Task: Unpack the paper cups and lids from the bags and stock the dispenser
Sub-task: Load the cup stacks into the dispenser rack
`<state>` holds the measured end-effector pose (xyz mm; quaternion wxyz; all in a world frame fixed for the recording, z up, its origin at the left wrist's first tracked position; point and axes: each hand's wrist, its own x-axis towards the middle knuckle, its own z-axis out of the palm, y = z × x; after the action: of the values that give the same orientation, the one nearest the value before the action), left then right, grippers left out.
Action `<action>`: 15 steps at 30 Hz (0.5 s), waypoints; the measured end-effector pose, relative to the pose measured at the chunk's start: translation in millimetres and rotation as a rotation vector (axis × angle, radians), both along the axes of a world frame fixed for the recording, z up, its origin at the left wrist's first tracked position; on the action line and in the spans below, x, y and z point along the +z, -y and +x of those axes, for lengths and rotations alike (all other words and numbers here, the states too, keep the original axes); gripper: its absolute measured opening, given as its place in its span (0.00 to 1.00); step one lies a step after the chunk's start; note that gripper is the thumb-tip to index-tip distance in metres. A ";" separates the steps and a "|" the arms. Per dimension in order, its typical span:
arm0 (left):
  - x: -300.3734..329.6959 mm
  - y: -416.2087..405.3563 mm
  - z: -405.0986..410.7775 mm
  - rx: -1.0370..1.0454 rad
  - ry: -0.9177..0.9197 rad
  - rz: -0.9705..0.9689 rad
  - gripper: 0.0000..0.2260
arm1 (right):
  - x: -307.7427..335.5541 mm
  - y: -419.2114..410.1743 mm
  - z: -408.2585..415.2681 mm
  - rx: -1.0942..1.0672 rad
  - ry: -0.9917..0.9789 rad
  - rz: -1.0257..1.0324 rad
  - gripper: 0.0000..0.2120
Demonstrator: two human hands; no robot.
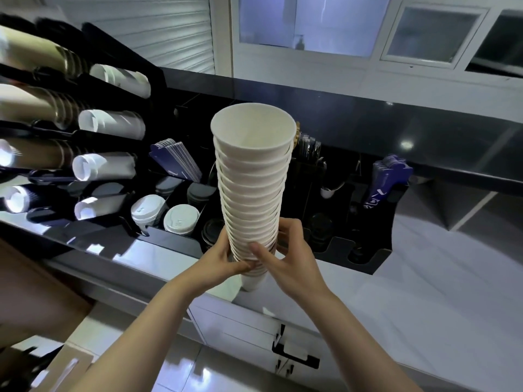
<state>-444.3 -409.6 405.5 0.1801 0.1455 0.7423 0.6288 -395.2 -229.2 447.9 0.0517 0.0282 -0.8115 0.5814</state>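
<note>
cup stack: tall stack of nested white paper cups [252,176], upright, mouth up toward camera, held in the air over the front edge of the surface [158,258], in front of the lid tray
left hand: left hand [226,258] grips low part of stack from the left, fingers curled round it, thumb at front
right hand: right hand [285,250] grips same low part from the right, thumb [261,254] pressed on front of stack, fingers [288,226] wrapped round the far side
stack bottom: lowest cups stick out below both hands
dispenser: black rack [93,80] at left, angled slots, cup stacks lying in them, white ones [111,124] toward centre, brownish ones [34,106] farther left
lids: white lids [181,219] and black lids [201,192] in black tray compartments behind the stack, on the surface
sleeves: blue card sleeves [177,159] standing in tray left of stack; another blue bundle [387,176] in a holder at right
straws: dark wrapped sticks or straws [308,149] in holder just right of stack top, cannot tell which
shelf: black shelf [396,131] above the tray
drawers: white drawers [246,326] below surface, black handle [294,355]
</note>
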 end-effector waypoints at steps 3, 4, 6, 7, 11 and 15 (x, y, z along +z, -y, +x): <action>1.3 1.8 -1.0 -0.026 -0.025 -0.057 0.39 | 1.6 -0.4 1.4 0.018 0.000 -0.003 0.28; 1.3 3.8 -1.5 -0.040 -0.035 -0.092 0.40 | 2.5 -1.1 1.3 0.028 0.001 0.009 0.29; 2.4 8.7 -1.1 -0.074 -0.065 -0.153 0.42 | 4.0 -3.2 1.9 0.069 0.008 0.041 0.33; 4.7 10.8 -0.1 -0.086 -0.082 -0.169 0.43 | 5.0 -4.5 2.6 0.088 0.013 0.048 0.38; 28.4 16.4 3.9 -0.059 -0.171 -0.127 0.41 | 16.8 -8.4 4.4 0.084 -0.003 0.014 0.53; 62.0 13.8 5.7 0.015 -0.258 0.019 0.43 | 46.5 -11.9 3.4 0.079 -0.147 -0.015 0.46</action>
<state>-438.5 -423.4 467.5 0.0771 0.2210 0.7545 0.6131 -391.8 -217.4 494.4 0.0884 0.1026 -0.7993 0.5854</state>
